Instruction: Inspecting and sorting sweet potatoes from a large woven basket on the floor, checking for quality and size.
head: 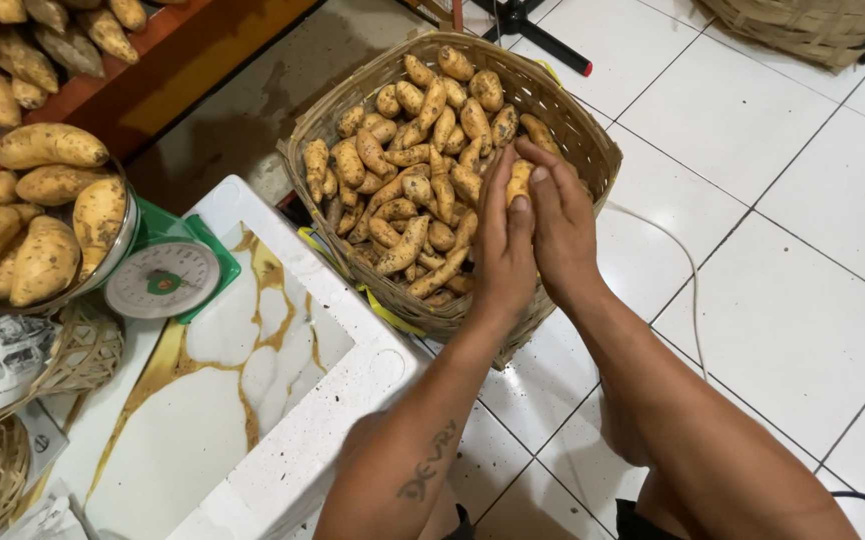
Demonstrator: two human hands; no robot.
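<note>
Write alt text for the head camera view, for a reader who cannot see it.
Both hands, left hand and right hand, clasp one small sweet potato above a woven basket full of them on a white tiled floor. To the left, a green scale carries larger ones.

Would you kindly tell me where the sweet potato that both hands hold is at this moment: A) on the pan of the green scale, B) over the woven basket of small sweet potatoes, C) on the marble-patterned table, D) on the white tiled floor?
B: the left hand and right hand clasp the sweet potato above the woven basket.
</note>
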